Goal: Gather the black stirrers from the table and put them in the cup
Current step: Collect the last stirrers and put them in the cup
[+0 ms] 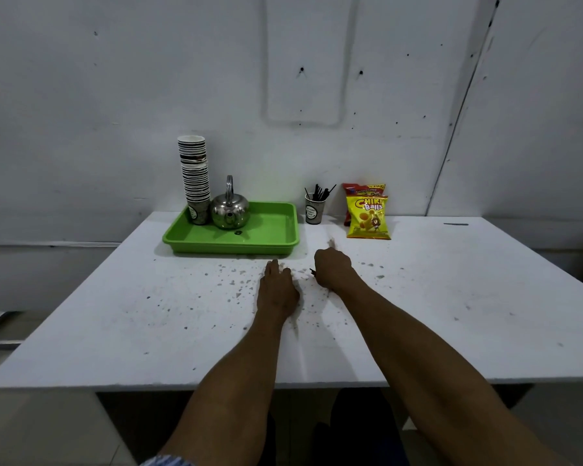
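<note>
- The white bench (451,297) fills the lower view, its middle speckled with dark flecks.
- A green tray (276,235) sits at the far left-centre, carrying a tall stack of paper cups (194,176) and a steel kettle (230,210) just beside it.
- Two snack packets (367,213) stand near the far wall, right of the cup.
- The left hand (276,290) lies palm-down on the bench, grip released, fingers spread flat.
- The right hand (332,265) is near it, grip clenched; a dark tip, apparently black stirrers (312,272), pokes out at its left side.
- The cup (314,212) stands between tray and packets, already holding several stirrers (320,193) upright.
</note>
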A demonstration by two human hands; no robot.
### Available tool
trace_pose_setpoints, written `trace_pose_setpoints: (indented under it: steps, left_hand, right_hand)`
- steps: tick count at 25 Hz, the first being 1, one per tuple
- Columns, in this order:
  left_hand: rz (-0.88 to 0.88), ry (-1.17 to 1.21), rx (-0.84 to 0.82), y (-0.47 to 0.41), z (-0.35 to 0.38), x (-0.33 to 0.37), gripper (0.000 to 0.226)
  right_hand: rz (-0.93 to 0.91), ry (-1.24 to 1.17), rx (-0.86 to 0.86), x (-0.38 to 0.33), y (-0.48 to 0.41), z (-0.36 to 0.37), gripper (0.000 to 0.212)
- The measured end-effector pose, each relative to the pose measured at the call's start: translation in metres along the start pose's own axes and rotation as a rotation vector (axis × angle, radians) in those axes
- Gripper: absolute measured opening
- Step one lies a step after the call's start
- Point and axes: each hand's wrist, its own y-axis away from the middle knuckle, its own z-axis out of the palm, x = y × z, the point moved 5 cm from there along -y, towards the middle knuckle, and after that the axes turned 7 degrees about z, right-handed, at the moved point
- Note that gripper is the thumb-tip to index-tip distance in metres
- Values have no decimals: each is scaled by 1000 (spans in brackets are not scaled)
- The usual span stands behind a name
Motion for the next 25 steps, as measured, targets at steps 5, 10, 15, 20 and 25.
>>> trace_pose_setpoints:
  steps: [5, 10, 15, 20, 25]
  left_hand:
    - [-2, 9, 3, 2, -1, 1, 44]
    - [-14, 17, -22, 2, 0, 1, 48]
    - [-17, 14, -15, 2, -2, 3, 48]
    - [1, 19, 17, 0, -2, 11, 40]
    - [46, 77, -37, -11, 5, 26, 53]
  right_hand:
    - [-23, 62, 6, 2, 1, 3, 28]
    - [-84, 127, 33, -3, 1, 3, 27]
    - [-37, 38, 15, 5, -1, 7, 24]
    - [131, -394, 160, 21, -20, -6, 22]
    - [265, -981, 389, 40, -22, -6, 17]
